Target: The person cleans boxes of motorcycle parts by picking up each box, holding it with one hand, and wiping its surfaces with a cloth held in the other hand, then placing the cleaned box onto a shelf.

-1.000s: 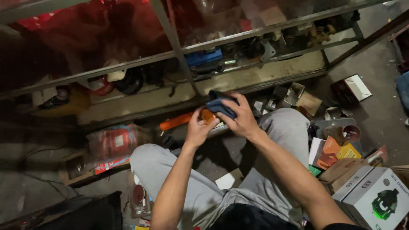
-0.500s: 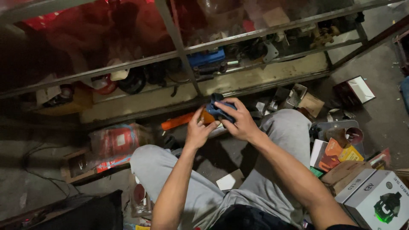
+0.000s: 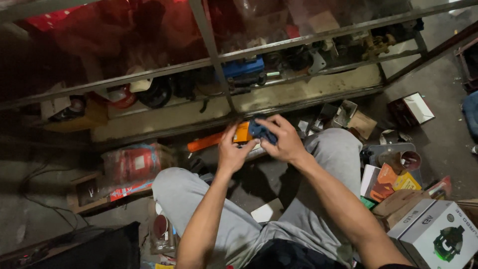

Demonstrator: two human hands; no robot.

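Observation:
I sit on the floor with grey-trousered knees spread. My left hand (image 3: 231, 149) grips a small orange box (image 3: 243, 132) from below. My right hand (image 3: 281, 139) presses a dark blue cloth (image 3: 261, 129) against the box's right side. Both hands meet above the gap between my knees, just in front of a metal-framed glass shelf unit (image 3: 211, 47). Most of the box is hidden by my fingers and the cloth.
An orange tool (image 3: 204, 143) lies on the floor behind my hands. Red packaged goods (image 3: 132, 167) lie at left. Open small boxes (image 3: 356, 117) and coloured cartons (image 3: 391, 179) crowd the right. A white carton (image 3: 435, 234) stands at lower right.
Both hands stay together on the box and cloth. My right hand has shifted the cloth slightly over the box; the view has drifted a little.

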